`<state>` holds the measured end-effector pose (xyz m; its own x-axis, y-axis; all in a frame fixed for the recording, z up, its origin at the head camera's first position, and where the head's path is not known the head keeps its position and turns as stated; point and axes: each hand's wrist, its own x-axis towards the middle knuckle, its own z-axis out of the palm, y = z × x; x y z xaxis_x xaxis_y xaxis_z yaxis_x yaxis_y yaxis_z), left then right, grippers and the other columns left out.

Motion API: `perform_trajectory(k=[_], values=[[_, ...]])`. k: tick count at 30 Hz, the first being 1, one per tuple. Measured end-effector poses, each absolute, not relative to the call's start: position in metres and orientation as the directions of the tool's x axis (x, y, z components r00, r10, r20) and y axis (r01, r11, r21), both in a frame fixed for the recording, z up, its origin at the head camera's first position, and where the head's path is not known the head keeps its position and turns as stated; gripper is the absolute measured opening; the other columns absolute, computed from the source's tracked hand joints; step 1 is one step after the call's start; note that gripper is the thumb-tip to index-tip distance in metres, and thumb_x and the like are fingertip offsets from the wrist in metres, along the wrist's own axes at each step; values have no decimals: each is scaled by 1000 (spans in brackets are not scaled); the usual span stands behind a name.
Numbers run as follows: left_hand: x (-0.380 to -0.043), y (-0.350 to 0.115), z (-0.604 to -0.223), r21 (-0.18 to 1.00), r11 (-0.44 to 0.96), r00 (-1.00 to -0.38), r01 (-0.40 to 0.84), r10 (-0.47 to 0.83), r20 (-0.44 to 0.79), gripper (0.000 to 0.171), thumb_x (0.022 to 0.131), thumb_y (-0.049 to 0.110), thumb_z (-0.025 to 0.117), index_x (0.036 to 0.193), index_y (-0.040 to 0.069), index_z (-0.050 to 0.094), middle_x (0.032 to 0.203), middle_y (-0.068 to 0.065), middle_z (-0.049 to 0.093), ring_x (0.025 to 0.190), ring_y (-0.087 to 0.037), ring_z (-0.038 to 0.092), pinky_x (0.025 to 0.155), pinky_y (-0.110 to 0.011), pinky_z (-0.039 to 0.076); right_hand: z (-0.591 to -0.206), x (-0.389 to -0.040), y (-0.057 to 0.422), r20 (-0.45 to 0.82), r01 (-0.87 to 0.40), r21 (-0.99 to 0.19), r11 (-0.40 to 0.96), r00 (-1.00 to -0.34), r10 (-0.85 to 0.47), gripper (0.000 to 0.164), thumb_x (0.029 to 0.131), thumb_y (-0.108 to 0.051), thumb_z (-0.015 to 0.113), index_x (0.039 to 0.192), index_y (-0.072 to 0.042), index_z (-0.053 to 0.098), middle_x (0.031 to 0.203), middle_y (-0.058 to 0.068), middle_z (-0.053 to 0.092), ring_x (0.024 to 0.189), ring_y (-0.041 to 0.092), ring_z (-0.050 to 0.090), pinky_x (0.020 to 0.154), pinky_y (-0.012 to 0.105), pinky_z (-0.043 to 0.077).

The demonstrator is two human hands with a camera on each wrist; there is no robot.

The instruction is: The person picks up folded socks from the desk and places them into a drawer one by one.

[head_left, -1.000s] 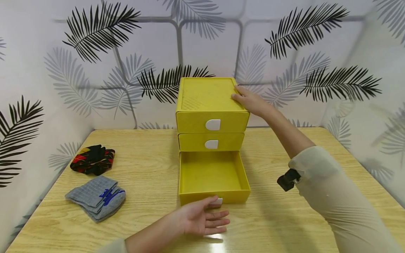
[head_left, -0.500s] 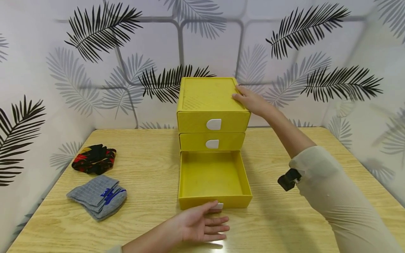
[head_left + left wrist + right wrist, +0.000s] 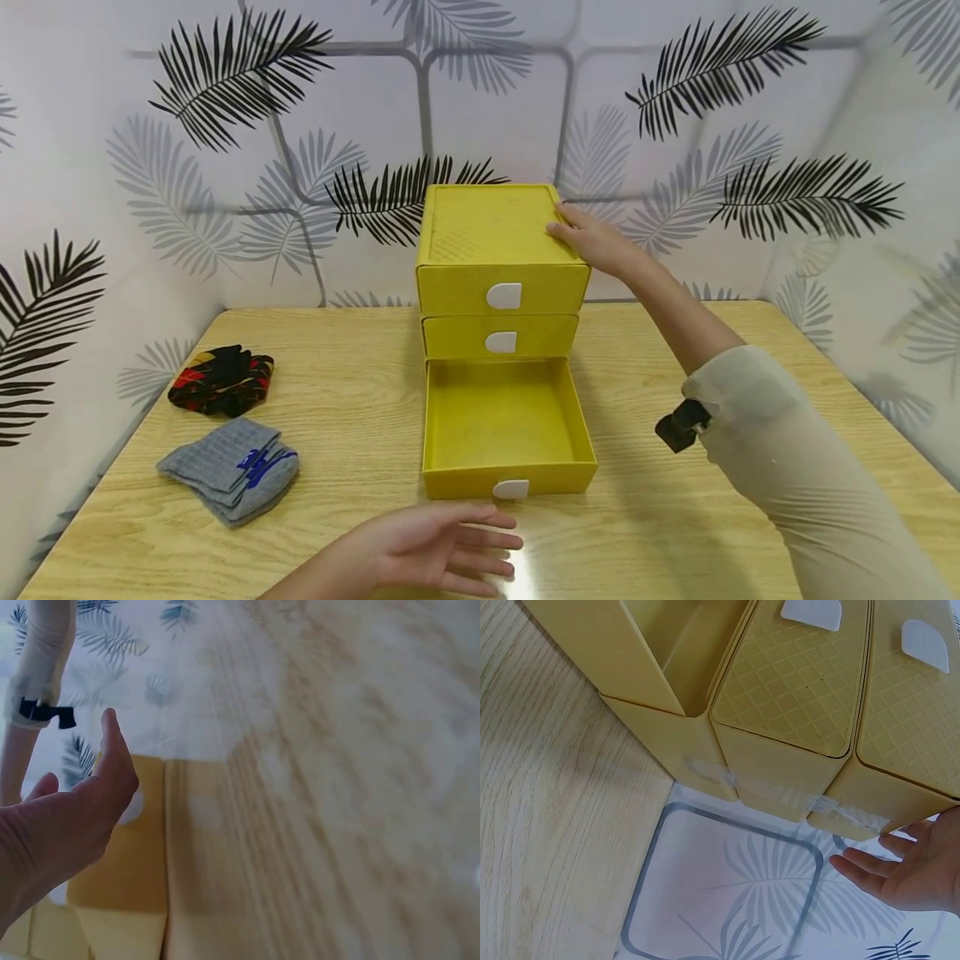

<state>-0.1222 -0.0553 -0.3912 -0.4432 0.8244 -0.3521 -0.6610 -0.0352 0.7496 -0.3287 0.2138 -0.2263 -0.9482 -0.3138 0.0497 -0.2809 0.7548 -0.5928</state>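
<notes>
A yellow chest of drawers (image 3: 504, 225) stands upright at the back of the table. Its bottom drawer (image 3: 510, 479) is pulled out with nothing in it; the two drawers above are closed. My left hand (image 3: 427, 546) is just in front of that drawer's white handle (image 3: 512, 489), apart from it, fingers extended and holding nothing. My right hand (image 3: 592, 242) rests on the chest's top right edge. In the right wrist view, straight fingers (image 3: 866, 874) of that hand lie by the chest's side. Left on the table are folded grey socks (image 3: 232, 471) and black patterned socks (image 3: 222, 380).
The wooden table (image 3: 345, 392) meets a leaf-printed backdrop (image 3: 360, 100) behind the chest. A black clip-like device (image 3: 682, 425) hangs from the right sleeve (image 3: 795, 467). Clear tape (image 3: 847, 814) runs along the chest's side.
The bottom drawer came slightly further out toward me. My left hand then left its handle and moved left and back. The right hand stayed on the chest.
</notes>
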Motion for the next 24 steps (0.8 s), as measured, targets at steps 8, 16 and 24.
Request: perform_trajectory(k=[8, 16, 24], values=[[-124, -115, -369, 836, -154, -638, -526, 722, -269, 38, 98, 25, 45, 127, 1, 50, 128, -17, 50, 113, -32, 50, 95, -46, 37, -226, -329, 213, 61, -295, -600, 744, -944, -325, 60, 101, -30, 33, 146, 1, 9, 150, 17, 8, 137, 27, 6, 108, 40, 5], [-135, -177, -362, 890, -254, -887, -378, 375, -269, 24, 96, 23, 51, 118, 13, 56, 115, -3, 58, 107, -22, 55, 91, -37, 42, -226, -329, 215, 70, -306, -602, 737, -940, -333, 60, 101, -29, 33, 146, 3, 9, 150, 19, 7, 137, 28, 5, 109, 39, 4], [-141, -223, -365, 967, 239, -995, -88, 33, -99, 48, 95, 34, 51, 130, 3, 44, 121, -10, 52, 96, -10, 58, 79, -28, 49, -226, -329, 213, 49, -290, -604, 743, -943, -328, 61, 101, -30, 32, 146, 2, 8, 150, 18, 6, 137, 27, 3, 109, 39, 4]])
